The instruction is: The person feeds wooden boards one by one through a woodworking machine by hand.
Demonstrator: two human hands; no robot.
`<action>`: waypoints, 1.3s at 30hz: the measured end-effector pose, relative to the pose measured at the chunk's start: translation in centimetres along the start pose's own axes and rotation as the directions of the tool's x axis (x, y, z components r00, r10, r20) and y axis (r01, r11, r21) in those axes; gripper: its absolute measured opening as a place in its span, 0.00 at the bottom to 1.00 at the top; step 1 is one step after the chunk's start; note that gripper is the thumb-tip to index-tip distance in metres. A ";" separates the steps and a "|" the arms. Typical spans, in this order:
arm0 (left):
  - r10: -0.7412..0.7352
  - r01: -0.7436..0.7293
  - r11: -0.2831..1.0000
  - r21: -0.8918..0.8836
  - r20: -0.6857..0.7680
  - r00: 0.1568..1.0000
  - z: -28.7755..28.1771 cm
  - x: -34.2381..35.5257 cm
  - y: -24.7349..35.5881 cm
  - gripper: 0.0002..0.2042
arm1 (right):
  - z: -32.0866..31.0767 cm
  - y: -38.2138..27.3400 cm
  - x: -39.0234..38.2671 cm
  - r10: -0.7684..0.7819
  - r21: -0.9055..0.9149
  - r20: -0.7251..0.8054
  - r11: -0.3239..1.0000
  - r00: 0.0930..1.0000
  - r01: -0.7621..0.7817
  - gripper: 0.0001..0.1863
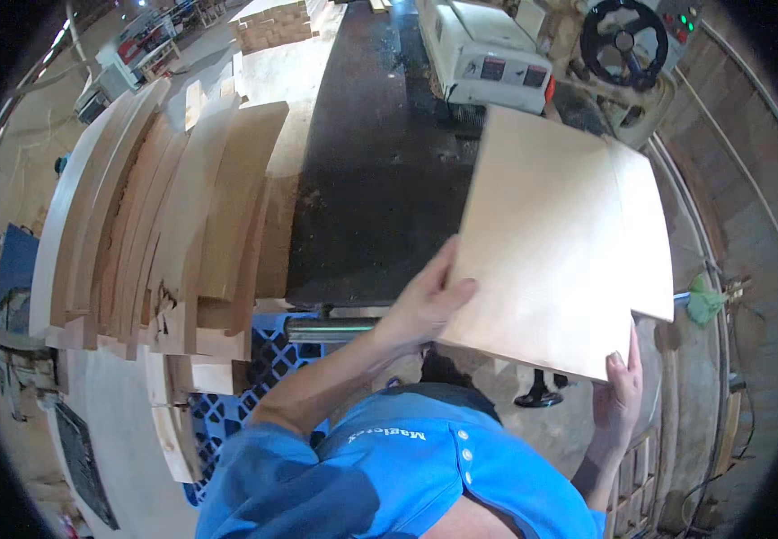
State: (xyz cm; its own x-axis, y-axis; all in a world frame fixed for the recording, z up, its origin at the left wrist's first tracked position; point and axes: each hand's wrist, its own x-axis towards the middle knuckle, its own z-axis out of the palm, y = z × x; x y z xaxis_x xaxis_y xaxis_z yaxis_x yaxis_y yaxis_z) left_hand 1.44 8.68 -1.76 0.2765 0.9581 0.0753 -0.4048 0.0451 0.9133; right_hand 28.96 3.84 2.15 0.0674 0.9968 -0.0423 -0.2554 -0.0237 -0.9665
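Note:
A wide, pale wooden board point(542, 251) is held up in front of me, tilted, over the near right side of a machine. My left hand point(429, 301) grips its left edge, thumb on the upper face and fingers mostly hidden behind it. At the lower right corner, my right hand point(621, 382) closes on the edge with its fingertips on top. A second pale wooden piece point(651, 238) shows along the board's right side; whether it is joined or lies underneath, I cannot tell.
Left of the machine's dark bed point(375, 162) stand several curved wooden boards point(137, 234), above a blue plastic pallet point(268, 355). A white machine housing point(488, 54) and a black handwheel point(624, 43) sit at the far right. Stacked wood blocks point(272, 27) lie at the back.

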 end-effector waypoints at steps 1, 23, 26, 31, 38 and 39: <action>0.013 -0.012 1.000 0.006 -0.058 0.998 -0.9 -1.7 -0.1 0.31 | 1.3 0.5 -0.1 -0.012 -0.009 0.058 1.000 0.998 0.012 0.39; 0.240 0.157 0.407 0.900 -0.271 0.932 -8.1 0.6 -5.2 0.37 | 6.1 10.8 4.0 0.004 -0.716 0.696 -0.079 0.718 0.694 0.29; 0.250 0.185 0.391 0.902 -0.297 0.922 -7.6 2.9 -6.2 0.35 | 6.1 9.5 6.9 -0.058 -0.683 0.718 -0.251 0.694 0.686 0.23; 0.170 0.224 0.455 0.862 -0.331 0.928 -8.5 5.9 -5.6 0.31 | 6.2 9.5 10.8 -0.008 -0.640 0.764 -0.135 0.645 0.756 0.22; 0.348 0.168 0.153 0.974 -0.212 0.913 -14.0 13.3 -5.1 0.30 | 8.5 11.6 18.9 -0.135 -0.660 0.745 -0.016 0.653 0.751 0.18; 0.363 0.190 0.170 0.967 -0.241 0.900 -14.9 14.4 -5.1 0.30 | 9.1 12.1 20.0 -0.166 -0.667 0.734 0.003 0.658 0.745 0.18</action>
State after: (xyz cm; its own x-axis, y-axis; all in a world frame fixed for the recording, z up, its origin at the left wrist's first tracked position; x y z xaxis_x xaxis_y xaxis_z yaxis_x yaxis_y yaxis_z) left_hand -5.55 26.48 -11.29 -0.1086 0.9468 0.3029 0.8264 -0.0834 0.5569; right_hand 18.46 24.22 -8.14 -0.6213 0.7160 0.3182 0.6929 0.6917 -0.2035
